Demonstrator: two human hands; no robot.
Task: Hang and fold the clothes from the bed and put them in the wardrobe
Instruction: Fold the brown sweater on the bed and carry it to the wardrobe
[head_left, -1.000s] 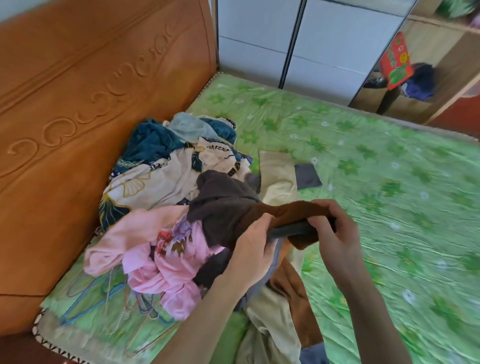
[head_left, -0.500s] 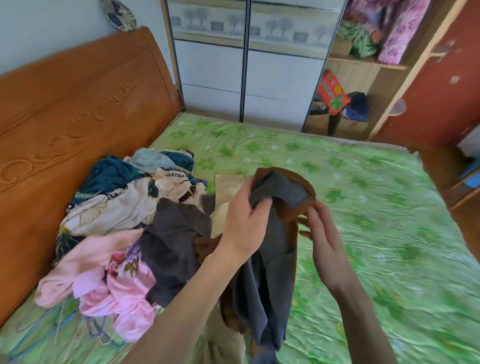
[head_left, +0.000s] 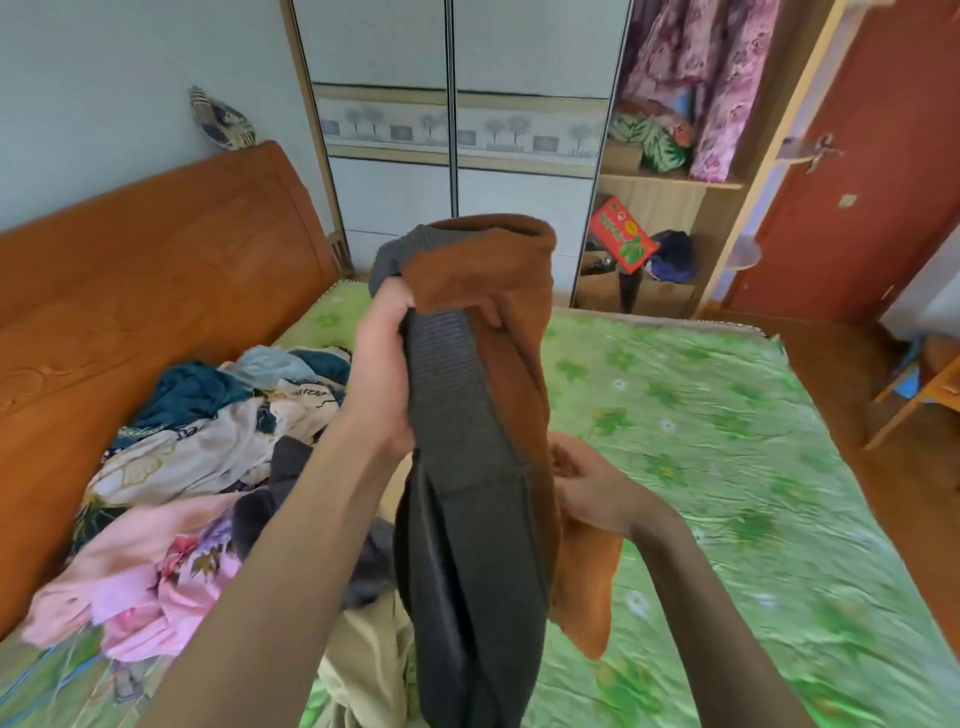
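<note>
My left hand (head_left: 384, 364) grips the brown-and-grey garment (head_left: 483, 415) raised over the bed (head_left: 727, 467); right fingers (head_left: 566, 467) pinch its brown edge; the hanging weight may slip free

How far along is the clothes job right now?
Early. Done: hard to tell; some garments hang in the open wardrobe section, but when they went in is unclear. In hand: the left hand grips the brown garment with grey ribbed lining near its top, the right hand holds its brown side lower down. Left: the mixed pile of clothes lies unfolded on the green floral bedsheet.
</note>
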